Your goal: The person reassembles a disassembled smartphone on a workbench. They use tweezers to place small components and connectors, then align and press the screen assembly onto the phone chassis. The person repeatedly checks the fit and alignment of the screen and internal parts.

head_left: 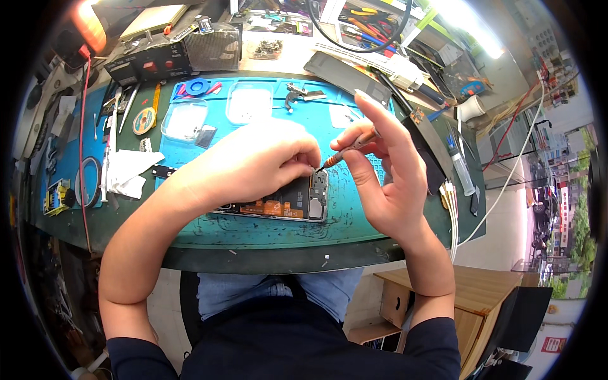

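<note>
An opened smartphone (297, 209) lies on the blue-green work mat, its orange flex cable, dark battery and inner board exposed. My right hand (392, 171) grips a small precision screwdriver (339, 156) between thumb and fingers, its forefinger raised. The driver slants down to the left, and its tip is at the phone's upper right part. From the left my left hand (272, 152) reaches over the phone, thumb and fingertips pinched close beside that tip. Whatever is in the pinch is too small to make out. The left hand and wrist cover much of the phone.
Two clear plastic trays (249, 103) stand behind my left hand. A dark flat panel (345, 77) lies at the back. White paper (133, 168) and a solder spool (144, 120) are at left; a syringe (462, 166) is at right. A power unit (152, 62) stands back left.
</note>
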